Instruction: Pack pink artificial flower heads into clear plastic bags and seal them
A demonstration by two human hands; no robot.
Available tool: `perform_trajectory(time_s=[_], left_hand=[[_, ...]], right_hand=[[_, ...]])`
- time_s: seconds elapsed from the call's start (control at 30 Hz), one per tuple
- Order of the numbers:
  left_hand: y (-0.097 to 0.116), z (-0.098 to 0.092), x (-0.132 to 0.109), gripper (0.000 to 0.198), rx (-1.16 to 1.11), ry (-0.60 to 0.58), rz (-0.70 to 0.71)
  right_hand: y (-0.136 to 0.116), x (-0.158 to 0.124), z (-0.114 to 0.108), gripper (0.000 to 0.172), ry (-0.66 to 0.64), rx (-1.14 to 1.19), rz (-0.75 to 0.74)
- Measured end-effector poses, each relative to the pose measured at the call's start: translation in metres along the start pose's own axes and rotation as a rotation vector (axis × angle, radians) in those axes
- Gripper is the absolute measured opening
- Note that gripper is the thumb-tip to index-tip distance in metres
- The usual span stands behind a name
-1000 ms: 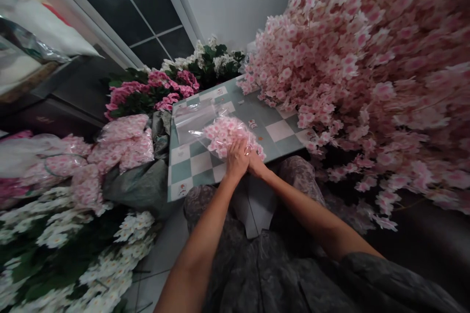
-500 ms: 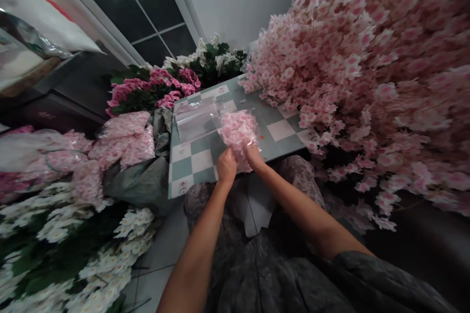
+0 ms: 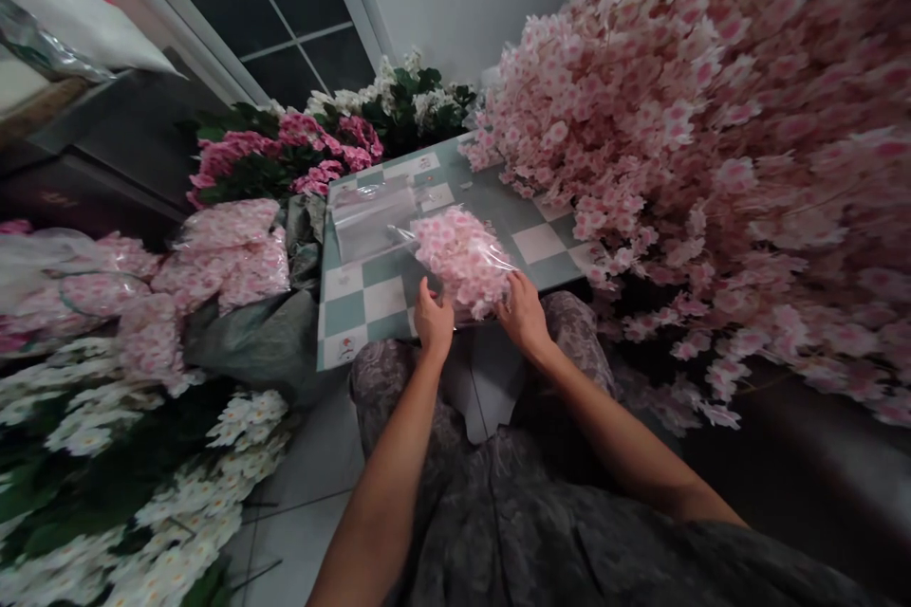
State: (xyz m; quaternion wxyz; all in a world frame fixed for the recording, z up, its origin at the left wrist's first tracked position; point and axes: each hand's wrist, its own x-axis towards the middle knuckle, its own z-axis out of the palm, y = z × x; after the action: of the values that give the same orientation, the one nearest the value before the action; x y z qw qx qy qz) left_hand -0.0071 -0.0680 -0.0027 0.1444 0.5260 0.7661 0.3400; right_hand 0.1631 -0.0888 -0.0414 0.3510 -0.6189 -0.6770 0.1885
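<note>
A clear plastic bag of pink artificial flowers (image 3: 466, 256) lies on the low checkered table (image 3: 384, 303), close to its front edge. My left hand (image 3: 434, 321) is at the bag's near left side, its fingers and thumb apart with nothing visible between them. At the near right corner, my right hand (image 3: 523, 313) has its fingers curled on the plastic film; the fingertips are partly hidden. Flat clear plastic bags (image 3: 374, 218) lie to the left on the tabletop.
A large mass of pink blossom (image 3: 641, 133) overhangs the table's right side. Behind stand magenta flowers (image 3: 313, 147) and white flowers (image 3: 399, 85). To the left are filled bags of pink flowers (image 3: 234, 251) and, lower, white flowers (image 3: 192, 493).
My hands, close together at the bag's near end before, have moved apart. The bag of flowers looks wider and lies turned on the table. The camera view has shifted slightly.
</note>
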Motion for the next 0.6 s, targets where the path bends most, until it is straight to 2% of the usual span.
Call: perform_trajectory(time_s=[0.1, 0.17, 0.23, 0.33, 0.4, 0.47, 0.53, 0.6], left_hand=[[-0.001, -0.002, -0.009, 0.043, 0.136, -0.08, -0.034], [0.002, -0.004, -0.012, 0.04, 0.219, -0.116, -0.011], [0.006, -0.008, -0.014, 0.043, 0.283, -0.118, 0.022], [0.011, -0.012, -0.015, 0.039, 0.375, -0.14, 0.057], [0.01, -0.014, -0.016, 0.035, 0.427, -0.189, 0.107], [0.006, -0.014, -0.02, 0.034, 0.435, -0.254, 0.207], [-0.001, -0.014, -0.025, 0.036, 0.392, -0.309, 0.305], [-0.008, -0.014, -0.032, 0.04, 0.337, -0.298, 0.301]], right_hand=[[0.006, 0.004, 0.007, 0.043, -0.075, 0.156, 0.206], [0.002, 0.007, 0.016, 0.038, -0.117, 0.337, 0.196], [-0.008, 0.007, 0.024, 0.037, -0.097, 0.389, 0.029], [-0.024, 0.011, 0.034, 0.036, -0.064, 0.18, -0.291], [-0.031, 0.022, 0.039, 0.035, -0.108, 0.043, -0.388], [-0.032, 0.04, 0.043, 0.037, -0.183, -0.034, -0.343], [-0.028, 0.059, 0.044, 0.039, -0.242, -0.091, -0.223], [-0.02, 0.07, 0.041, 0.04, -0.287, -0.153, -0.142]])
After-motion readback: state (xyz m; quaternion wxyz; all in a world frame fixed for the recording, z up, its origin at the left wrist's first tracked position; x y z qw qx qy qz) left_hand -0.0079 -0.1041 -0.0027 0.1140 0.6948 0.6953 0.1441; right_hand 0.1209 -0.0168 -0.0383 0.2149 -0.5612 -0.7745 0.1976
